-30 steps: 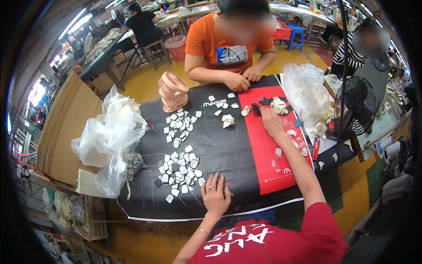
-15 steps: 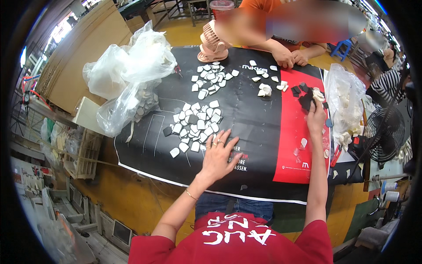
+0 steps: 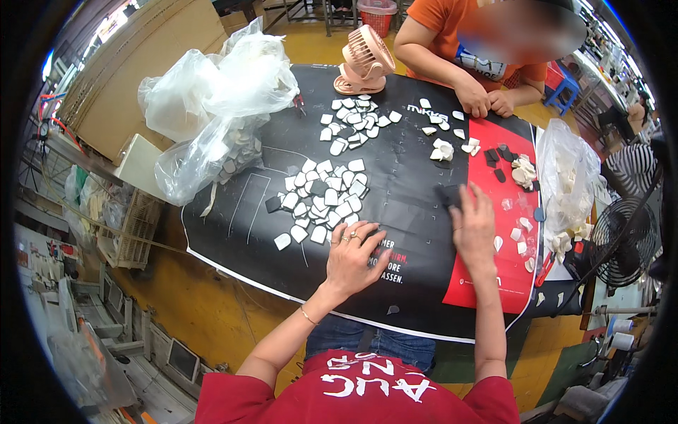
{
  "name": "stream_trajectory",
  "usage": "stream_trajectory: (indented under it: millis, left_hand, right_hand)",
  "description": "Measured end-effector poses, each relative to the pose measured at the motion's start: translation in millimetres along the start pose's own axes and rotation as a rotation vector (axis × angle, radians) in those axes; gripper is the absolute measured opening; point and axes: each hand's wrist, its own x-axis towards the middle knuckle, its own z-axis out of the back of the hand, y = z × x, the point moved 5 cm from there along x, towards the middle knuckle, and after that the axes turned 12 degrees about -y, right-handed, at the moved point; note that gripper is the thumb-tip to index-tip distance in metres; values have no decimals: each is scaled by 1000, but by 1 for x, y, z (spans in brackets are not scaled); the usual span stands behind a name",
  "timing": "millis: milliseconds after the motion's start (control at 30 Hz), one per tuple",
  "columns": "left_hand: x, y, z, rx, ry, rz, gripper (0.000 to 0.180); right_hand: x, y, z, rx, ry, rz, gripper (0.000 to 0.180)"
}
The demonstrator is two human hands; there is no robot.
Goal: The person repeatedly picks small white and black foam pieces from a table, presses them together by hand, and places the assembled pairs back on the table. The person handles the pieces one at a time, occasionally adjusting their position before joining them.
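Left hand point(image 3: 351, 265) resting spread beside white pieces point(image 3: 331, 198), maybe steadying mat point(image 3: 339, 307); right hand point(image 3: 474, 227) touching dark pieces point(image 3: 447, 195) (blurred, can't tell grip).

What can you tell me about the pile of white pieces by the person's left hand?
The pile is a loose, overlapping scatter of small flat pieces, mostly rounded at one end and straight at the other. Most show white faces, with some dark edges; at least two are dark on top. Their material is unclear. It lies on the black table covering, with the left hand at its near right edge; whether they touch is hard to tell.
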Motion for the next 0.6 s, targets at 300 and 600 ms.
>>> stream_trajectory:
  millis: [300,600]
  left_hand:
    - [1,1,-1,3,-17,44,31]
    - [4,4,0,34,-8,98,34]
  right_hand:
    - [40,108,-69,425,185,-56,26]
    - [38,84,-70,564,185,-345,16]
